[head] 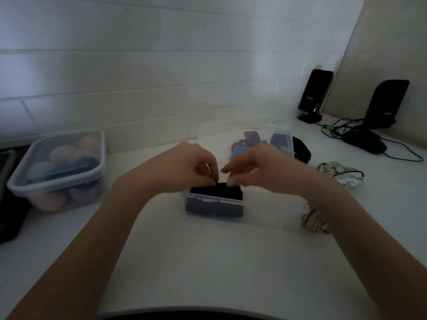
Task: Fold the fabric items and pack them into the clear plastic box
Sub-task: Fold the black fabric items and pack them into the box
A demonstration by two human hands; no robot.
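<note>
step: packing, as i judge it; both hands work at the top of the clear plastic box [215,205], tucking a black fabric piece [217,190] down into it
left hand [189,165]: fingers curled, tips pinching or pressing the black fabric at the box's open top
right hand [256,167]: fingers stretched out fairly straight, tips on or just above the fabric; blurred, so whether it grips anything i cannot tell
box: stands at the middle of the desk [208,262], lid swung open behind it [242,135]; looks nearly full, dark blue showing through the front wall, black on top and bulging a little above the rim
next move: probably pressing the fabric flat below the rim, so the lid can shut or another piece can go in
fabric waiting: a pale patterned piece [339,173] towards the right edge, a striped one [315,221] just beside the right wrist, a black one [301,148] behind the lid
other: a lidded tub of coloured round things [60,167] at the left edge
</note>
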